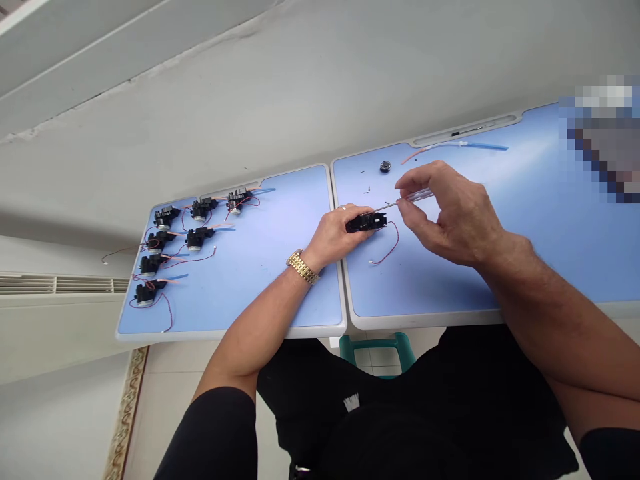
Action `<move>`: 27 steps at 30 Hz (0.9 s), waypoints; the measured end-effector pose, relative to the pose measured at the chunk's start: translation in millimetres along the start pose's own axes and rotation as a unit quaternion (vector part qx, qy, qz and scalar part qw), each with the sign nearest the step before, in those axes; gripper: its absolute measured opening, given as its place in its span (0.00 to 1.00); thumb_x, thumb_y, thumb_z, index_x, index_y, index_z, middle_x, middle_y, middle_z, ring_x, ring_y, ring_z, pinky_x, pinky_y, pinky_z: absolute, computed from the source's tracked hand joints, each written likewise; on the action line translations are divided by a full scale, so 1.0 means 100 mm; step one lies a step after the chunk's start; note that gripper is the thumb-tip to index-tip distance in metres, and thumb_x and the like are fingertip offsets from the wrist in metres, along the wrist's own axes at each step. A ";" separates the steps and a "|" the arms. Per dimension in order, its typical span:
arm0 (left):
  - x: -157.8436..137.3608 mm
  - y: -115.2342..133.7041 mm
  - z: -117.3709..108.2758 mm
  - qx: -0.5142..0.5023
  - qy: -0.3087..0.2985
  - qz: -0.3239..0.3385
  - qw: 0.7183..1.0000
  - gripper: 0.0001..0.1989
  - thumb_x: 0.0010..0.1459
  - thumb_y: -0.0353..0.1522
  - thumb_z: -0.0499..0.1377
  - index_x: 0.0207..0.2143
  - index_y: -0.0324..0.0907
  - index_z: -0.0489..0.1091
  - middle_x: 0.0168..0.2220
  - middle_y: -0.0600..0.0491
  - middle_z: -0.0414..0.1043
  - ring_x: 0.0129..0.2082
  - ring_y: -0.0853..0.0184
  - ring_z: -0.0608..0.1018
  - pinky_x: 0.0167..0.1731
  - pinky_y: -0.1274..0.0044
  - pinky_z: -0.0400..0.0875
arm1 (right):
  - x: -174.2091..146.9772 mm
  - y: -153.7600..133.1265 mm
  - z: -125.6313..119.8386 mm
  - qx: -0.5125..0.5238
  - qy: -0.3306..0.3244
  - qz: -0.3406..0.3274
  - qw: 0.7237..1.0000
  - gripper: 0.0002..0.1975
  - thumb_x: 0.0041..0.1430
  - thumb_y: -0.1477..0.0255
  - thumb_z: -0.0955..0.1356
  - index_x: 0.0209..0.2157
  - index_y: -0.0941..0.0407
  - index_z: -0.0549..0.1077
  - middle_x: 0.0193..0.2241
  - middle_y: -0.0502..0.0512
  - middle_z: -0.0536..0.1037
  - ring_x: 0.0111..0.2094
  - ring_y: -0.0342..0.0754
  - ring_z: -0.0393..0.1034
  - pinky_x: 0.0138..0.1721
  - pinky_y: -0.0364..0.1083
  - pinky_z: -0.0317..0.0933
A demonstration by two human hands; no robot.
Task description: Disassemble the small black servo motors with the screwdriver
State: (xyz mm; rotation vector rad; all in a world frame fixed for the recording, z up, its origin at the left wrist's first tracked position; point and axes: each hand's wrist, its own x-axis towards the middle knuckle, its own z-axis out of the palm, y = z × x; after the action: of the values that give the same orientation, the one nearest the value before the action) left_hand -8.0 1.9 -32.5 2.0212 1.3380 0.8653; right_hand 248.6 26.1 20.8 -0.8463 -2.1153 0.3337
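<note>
My left hand [336, 233] is closed around a small black mechanical assembly [373, 221], held just over the right-hand blue table. From this assembly a thin dark red wire [395, 247] with a white connector trails onto the tabletop. Between thumb and fingertips, my right hand [457, 213] pinches a screwdriver [419, 195] with a clear handle. Its thin shaft points left and reaches the top of the black assembly; whether the tip sits in a screw is too small to tell. Several tiny dark screws [367, 192] lie behind the hands, near a small round black part [385, 167].
Several similar black assemblies [200, 238] with wires and tubes stand on the left table [280, 267]. A pink and blue tube [483, 146] lies at the back right, before a tray slot holding a pen [465, 131]. A gap separates the tables. A green stool [375, 343] shows below.
</note>
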 end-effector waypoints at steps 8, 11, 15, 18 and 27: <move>-0.01 -0.02 0.00 0.002 0.002 0.001 1.000 0.16 0.70 0.32 0.73 0.59 0.49 0.84 0.51 0.51 0.88 0.48 0.63 0.87 0.53 0.67 0.82 | 0.03 0.04 0.02 0.017 0.037 -0.055 0.998 0.07 0.79 0.70 0.67 0.52 0.46 0.78 0.43 0.56 0.87 0.43 0.60 0.85 0.45 0.61 0.80; -0.01 -0.03 0.00 0.001 0.002 -0.001 1.000 0.17 0.69 0.31 0.73 0.59 0.50 0.84 0.50 0.52 0.89 0.47 0.63 0.87 0.53 0.67 0.82 | 0.03 0.01 0.01 0.021 0.014 -0.040 0.999 0.10 0.79 0.70 0.69 0.56 0.43 0.77 0.47 0.56 0.88 0.46 0.62 0.87 0.46 0.63 0.80; -0.01 -0.01 0.00 0.008 -0.001 -0.004 1.000 0.16 0.69 0.31 0.73 0.58 0.49 0.84 0.50 0.52 0.88 0.47 0.62 0.87 0.53 0.67 0.82 | 0.02 0.07 0.04 -0.004 0.050 -0.015 0.999 0.05 0.78 0.62 0.72 0.44 0.46 0.78 0.33 0.50 0.85 0.32 0.57 0.84 0.35 0.58 0.76; -0.01 0.00 -0.01 0.007 -0.001 -0.004 1.000 0.16 0.70 0.32 0.72 0.58 0.49 0.84 0.50 0.51 0.88 0.48 0.62 0.87 0.53 0.67 0.82 | 0.02 0.06 0.04 -0.003 0.038 -0.022 0.999 0.06 0.80 0.67 0.67 0.47 0.45 0.79 0.38 0.53 0.87 0.37 0.58 0.85 0.39 0.60 0.78; 0.00 0.01 -0.01 0.001 -0.002 -0.006 1.000 0.16 0.69 0.30 0.73 0.57 0.49 0.84 0.50 0.52 0.88 0.48 0.62 0.87 0.54 0.68 0.82 | 0.04 0.05 0.07 0.011 0.070 -0.038 0.997 0.03 0.77 0.66 0.72 0.43 0.47 0.77 0.33 0.50 0.86 0.31 0.54 0.83 0.32 0.55 0.76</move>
State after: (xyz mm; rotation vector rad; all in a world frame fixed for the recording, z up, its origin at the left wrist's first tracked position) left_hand -8.0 1.6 -31.5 2.0147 1.3470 0.8538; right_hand 243.8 33.0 16.9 -0.7530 -2.0041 0.2495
